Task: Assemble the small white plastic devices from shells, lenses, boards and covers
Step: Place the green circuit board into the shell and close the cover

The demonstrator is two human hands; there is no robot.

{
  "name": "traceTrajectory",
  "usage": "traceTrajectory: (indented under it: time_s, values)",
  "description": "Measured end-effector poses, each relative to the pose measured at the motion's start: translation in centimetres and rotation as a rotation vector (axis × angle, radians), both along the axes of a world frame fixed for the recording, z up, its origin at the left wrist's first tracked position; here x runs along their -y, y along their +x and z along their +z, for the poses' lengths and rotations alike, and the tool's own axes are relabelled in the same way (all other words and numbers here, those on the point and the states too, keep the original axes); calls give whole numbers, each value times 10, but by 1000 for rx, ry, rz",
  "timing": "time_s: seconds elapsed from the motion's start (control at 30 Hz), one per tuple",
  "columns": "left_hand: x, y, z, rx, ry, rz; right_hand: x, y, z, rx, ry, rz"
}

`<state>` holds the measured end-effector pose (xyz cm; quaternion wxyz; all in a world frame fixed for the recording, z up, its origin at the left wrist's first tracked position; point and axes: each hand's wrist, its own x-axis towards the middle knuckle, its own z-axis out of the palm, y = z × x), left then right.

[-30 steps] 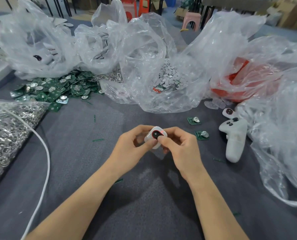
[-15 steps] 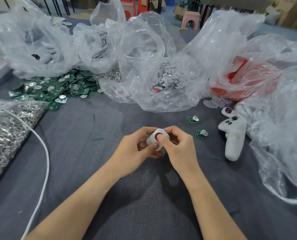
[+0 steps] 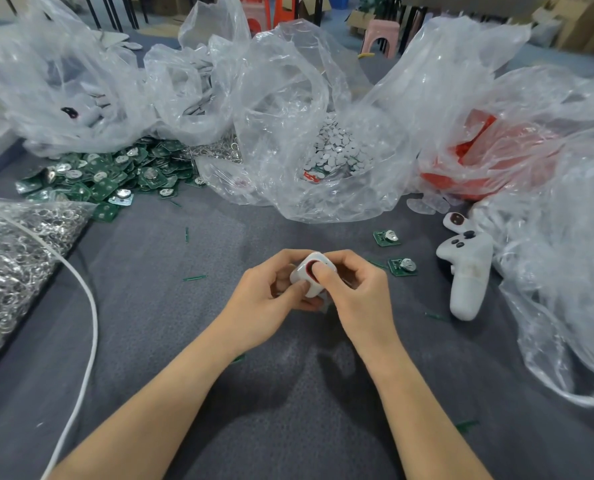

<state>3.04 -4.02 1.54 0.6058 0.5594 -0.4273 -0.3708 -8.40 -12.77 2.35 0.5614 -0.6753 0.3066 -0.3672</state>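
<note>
Soft, even light from overhead — only faint shadows lie on the grey cloth [image 3: 150, 271] under my forearms [image 3: 157, 403]. White glare streaks the clear plastic bags [image 3: 288, 98]. The white device [image 3: 302, 271] at centre is sharp; far stools [image 3: 382, 32] blur, and the edges bow.

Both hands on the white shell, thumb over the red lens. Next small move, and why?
Probably the right hand should push its thumb down to seat the dark red lens in the white shell, braced by the left hand. The thumb covers the lens, and whether it sits flush is hidden. A green board lies nearby for afterwards.
</note>
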Motion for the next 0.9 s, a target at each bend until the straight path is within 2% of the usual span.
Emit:
traceTrajectory:
  time_s: [0.2, 0.33, 0.57, 0.73, 0.9]
  values:
    - [-1, 0, 1, -39, -19, 13, 1, 3, 1, 162, 236, 49]
    - [1, 0, 1, -64, -16, 9, 3, 5, 0, 178, 289, 49]
    - [0, 3, 2, -41, 13, 5, 4, 4, -2, 119, 217, 40]
    - [-1, 4, 4, -38, 25, -7, 4, 1, -3, -10, 19, 48]
    - [-4, 0, 2, 36, 20, 45, 3, 1, -4, -40, -2, -5]
